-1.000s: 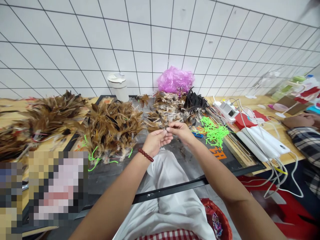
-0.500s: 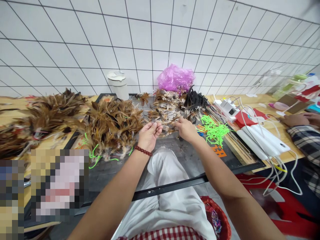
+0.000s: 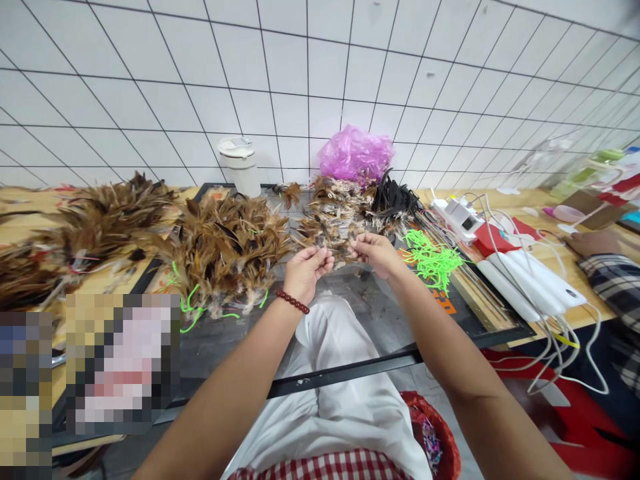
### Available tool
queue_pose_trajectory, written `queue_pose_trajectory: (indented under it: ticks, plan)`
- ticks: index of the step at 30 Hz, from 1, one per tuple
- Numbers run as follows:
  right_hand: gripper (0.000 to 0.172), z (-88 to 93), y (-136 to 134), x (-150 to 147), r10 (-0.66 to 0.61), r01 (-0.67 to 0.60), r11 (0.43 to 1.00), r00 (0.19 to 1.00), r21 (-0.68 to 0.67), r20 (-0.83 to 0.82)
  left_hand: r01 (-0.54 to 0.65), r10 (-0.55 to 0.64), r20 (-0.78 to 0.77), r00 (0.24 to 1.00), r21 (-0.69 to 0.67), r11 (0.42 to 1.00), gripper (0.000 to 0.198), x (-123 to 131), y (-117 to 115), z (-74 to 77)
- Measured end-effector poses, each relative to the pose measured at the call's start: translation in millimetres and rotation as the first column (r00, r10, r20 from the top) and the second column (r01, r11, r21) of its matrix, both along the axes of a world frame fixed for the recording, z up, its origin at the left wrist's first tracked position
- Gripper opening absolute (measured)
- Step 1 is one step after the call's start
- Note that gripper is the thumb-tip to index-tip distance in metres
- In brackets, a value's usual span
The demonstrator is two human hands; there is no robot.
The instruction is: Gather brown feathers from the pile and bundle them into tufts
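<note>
My left hand [image 3: 307, 270], with a dark red bead bracelet at its wrist, is closed in a pinch. A small greyish-brown feather shows at its fingertips. Just to the right, my right hand [image 3: 379, 255] pinches another fluffy feather bit. The two hands are a short gap apart, over the near edge of a heap of short brown and pale feathers [image 3: 333, 215]. Left of them spreads a large pile of long brown feathers [image 3: 225, 243]. Black feathers [image 3: 395, 200] lie behind my right hand, and bright green strings [image 3: 433, 259] lie to its right.
A white lidded cup [image 3: 241, 170] and a purple plastic bag [image 3: 356, 155] stand by the tiled wall. More feathers [image 3: 113, 217] lie far left. White power strips [image 3: 530, 283] with cables are at right, near another person's plaid sleeve [image 3: 613, 277]. A red bin [image 3: 453, 433] stands below.
My right hand has turned and lifted slightly, its fingers now pinching at the level of the left fingertips. My left hand has closed more tightly. The view has shifted slightly.
</note>
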State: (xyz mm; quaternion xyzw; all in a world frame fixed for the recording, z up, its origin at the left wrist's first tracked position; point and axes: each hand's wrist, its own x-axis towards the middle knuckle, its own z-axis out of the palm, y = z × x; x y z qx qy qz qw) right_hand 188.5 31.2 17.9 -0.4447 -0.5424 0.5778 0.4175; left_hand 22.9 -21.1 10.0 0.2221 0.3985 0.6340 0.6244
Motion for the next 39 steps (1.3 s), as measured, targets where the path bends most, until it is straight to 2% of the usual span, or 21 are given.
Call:
queue_pose_trajectory:
  ticks: [3,8,15,20,22,24,26,28,30,34,39]
  plan:
    - [0.037,2.4,-6,-6,0.089,-0.1,0.993,0.986,-0.069,-0.142,0.05,-0.053,-0.042,0.998,-0.061,0.997,0.012,1,-1,-1.3]
    - [0.029,-4.1,-12,-17,0.145,-0.142,0.989,0.984,0.032,-0.107,0.112,-0.117,-0.052,0.992,-0.08,0.99,0.009,1,-1,-3.3]
    - [0.027,-8.1,-13,-23,0.106,-0.094,0.985,0.991,0.147,-0.082,0.149,-0.15,-0.003,0.989,-0.097,0.984,0.006,1,0,-2.2]
    - [0.026,-7.9,-8,-20,0.066,-0.067,0.953,0.998,0.295,0.011,0.159,-0.163,-0.024,0.986,-0.129,0.979,0.006,0,0,-0.3]
    - [0.029,-7.9,-7,-18,0.058,-0.058,0.963,0.998,0.262,0.008,0.163,-0.17,-0.042,0.985,-0.129,0.978,0.007,0,-1,0.4]
    - [0.033,-6.7,-7,-15,0.106,-0.102,0.983,0.994,0.151,-0.021,0.199,-0.206,-0.049,0.977,-0.122,0.972,0.006,-1,-1,1.2]
    - [0.034,-4.1,-9,-11,0.232,-0.231,0.973,0.971,0.024,-0.052,0.274,-0.28,-0.039,0.959,-0.126,0.954,0.005,-1,-2,2.3]
    - [0.033,-0.7,-11,-7,0.363,-0.368,0.929,0.928,-0.046,-0.087,0.357,-0.364,-0.021,0.931,-0.144,0.923,0.006,-2,-3,3.1]
    - [0.034,2.1,-12,-5,0.404,-0.41,0.911,0.909,-0.044,-0.102,0.41,-0.417,-0.012,0.909,-0.164,0.897,0.005,-2,-4,3.0]
    - [0.03,2.6,-11,-6,0.324,-0.323,0.945,0.945,0.047,-0.034,0.442,-0.453,-0.035,0.891,-0.166,0.882,0.003,-2,-5,0.4]
    - [0.03,-2.2,-8,-9,0.278,-0.279,0.951,0.96,0.13,0.03,0.458,-0.474,-0.098,0.875,-0.148,0.877,0.009,1,-7,-0.6]
